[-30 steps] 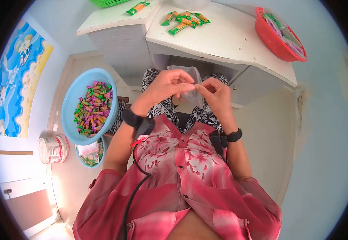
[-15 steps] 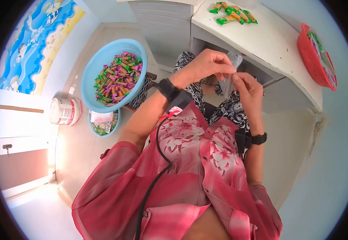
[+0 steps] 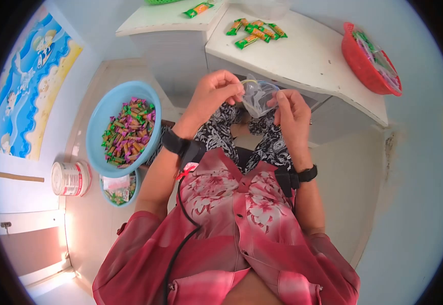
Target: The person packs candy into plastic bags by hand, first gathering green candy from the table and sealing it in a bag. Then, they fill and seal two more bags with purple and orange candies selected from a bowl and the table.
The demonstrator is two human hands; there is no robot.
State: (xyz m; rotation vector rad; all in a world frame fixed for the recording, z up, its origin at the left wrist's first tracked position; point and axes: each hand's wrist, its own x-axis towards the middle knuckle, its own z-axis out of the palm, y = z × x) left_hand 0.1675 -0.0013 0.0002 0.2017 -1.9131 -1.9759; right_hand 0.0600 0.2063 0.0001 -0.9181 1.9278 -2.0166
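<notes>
A clear plastic bag (image 3: 258,101) is stretched between my two hands above my lap, its mouth spread apart and facing up. The fingers and thumb of my left hand (image 3: 215,95) pinch its left edge. At the opposite edge, my right hand (image 3: 292,113) holds the bag between thumb and fingers. Nothing shows inside the bag. Beyond it, several green-and-orange wrapped snack bars (image 3: 257,33) lie in a group on the white tabletop (image 3: 303,56).
To the left, a large blue basin (image 3: 95,127) holds many small purple and green wrapped sweets. A smaller blue basin (image 3: 139,188) and a white bucket (image 3: 68,179) stand nearby. A red basket (image 3: 356,61) sits at the table's right. Another wrapped bar (image 3: 199,9) lies on the left cabinet.
The bag was narrow and bunched between my close-together hands; now my hands are farther apart and its mouth is pulled wide. My view has shifted, showing more of the left cabinet top.
</notes>
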